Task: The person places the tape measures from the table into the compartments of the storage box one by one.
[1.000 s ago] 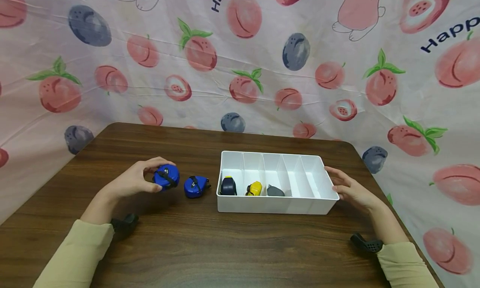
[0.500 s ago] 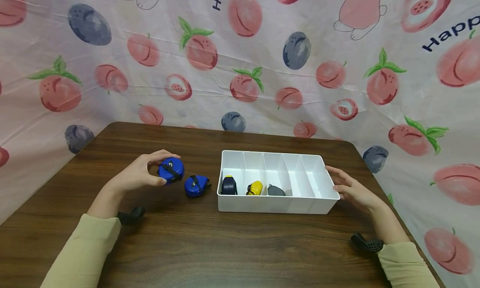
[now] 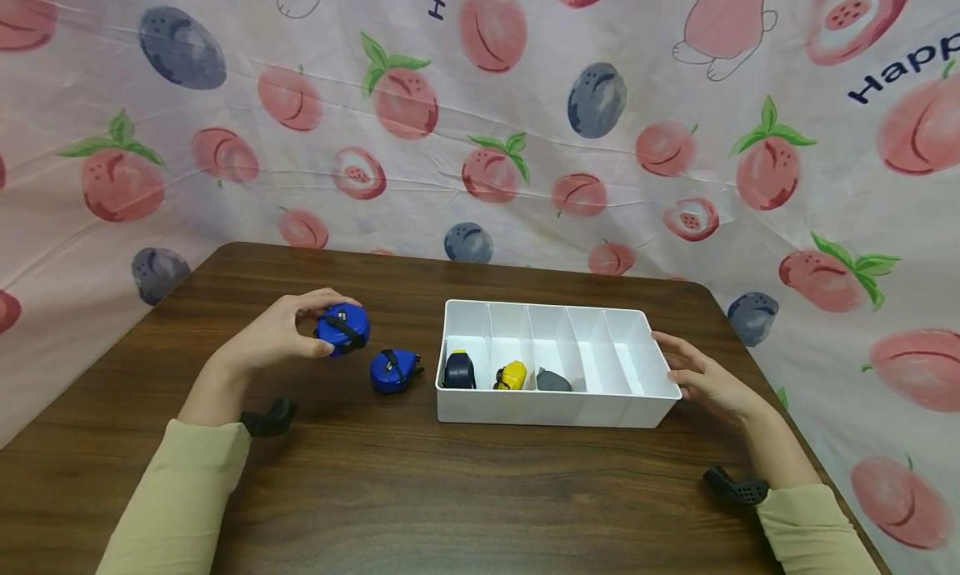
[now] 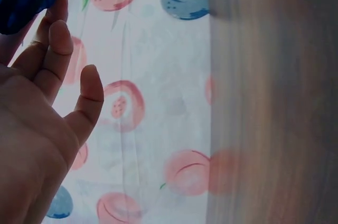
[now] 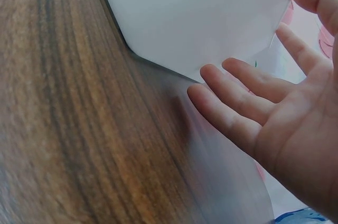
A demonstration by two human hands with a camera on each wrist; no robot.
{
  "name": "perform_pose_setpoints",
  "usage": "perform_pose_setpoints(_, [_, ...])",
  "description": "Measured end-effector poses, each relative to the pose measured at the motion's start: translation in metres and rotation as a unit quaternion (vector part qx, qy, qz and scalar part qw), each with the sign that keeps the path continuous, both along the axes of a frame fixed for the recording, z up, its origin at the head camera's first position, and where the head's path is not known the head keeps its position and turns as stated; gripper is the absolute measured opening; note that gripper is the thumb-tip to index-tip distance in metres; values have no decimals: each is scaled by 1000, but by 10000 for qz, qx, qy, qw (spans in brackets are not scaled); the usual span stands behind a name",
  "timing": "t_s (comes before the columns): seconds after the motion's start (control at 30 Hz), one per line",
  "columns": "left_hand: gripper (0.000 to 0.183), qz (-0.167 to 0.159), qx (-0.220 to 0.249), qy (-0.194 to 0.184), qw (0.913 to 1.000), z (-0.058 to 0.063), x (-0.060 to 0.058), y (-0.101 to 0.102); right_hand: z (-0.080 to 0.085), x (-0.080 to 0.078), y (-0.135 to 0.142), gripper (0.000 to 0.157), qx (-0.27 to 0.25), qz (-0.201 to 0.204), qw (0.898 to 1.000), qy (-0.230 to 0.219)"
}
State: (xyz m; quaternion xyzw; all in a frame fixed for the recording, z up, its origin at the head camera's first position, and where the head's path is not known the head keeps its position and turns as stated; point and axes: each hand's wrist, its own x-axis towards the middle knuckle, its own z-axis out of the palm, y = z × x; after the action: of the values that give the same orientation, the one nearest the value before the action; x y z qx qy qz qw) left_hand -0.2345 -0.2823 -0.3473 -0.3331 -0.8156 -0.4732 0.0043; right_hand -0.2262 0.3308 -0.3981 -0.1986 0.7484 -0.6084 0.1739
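Observation:
My left hand (image 3: 273, 333) pinches a blue tape measure (image 3: 343, 329) with a black strap between thumb and fingers, raised over the table. In the left wrist view only part of that tape measure (image 4: 24, 2) shows, at the top left corner. A second blue tape measure (image 3: 393, 371) lies on the table between this hand and a white box (image 3: 551, 408). At the box's right end, my right hand (image 3: 708, 379) rests its fingertips against the wall. The right wrist view shows these fingers (image 5: 232, 118) fairly straight, touching the box's side.
The box has several compartments. From the left, they hold a navy tape measure (image 3: 459, 371) with a yellow top, a yellow and black one (image 3: 512, 376), and a grey rounded thing (image 3: 552, 381). A fruit-print cloth (image 3: 420, 192) hangs behind the brown table (image 3: 465, 500).
My left hand has moved up and a little to the right, carrying the blue tape measure. The right hand and the box have stayed in place.

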Motion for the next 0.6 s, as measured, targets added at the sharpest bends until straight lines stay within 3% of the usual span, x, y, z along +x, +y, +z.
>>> perform_pose_setpoints(0.27, [51,364,-165,173,9991,8,-1,2,-1,-1,1,58,-159,140,9998,13])
perform_pose_setpoints(0.6, [57,192,183,-44,9996,16,-4,13,-2,-3,1,59,-18,27,10000,-30])
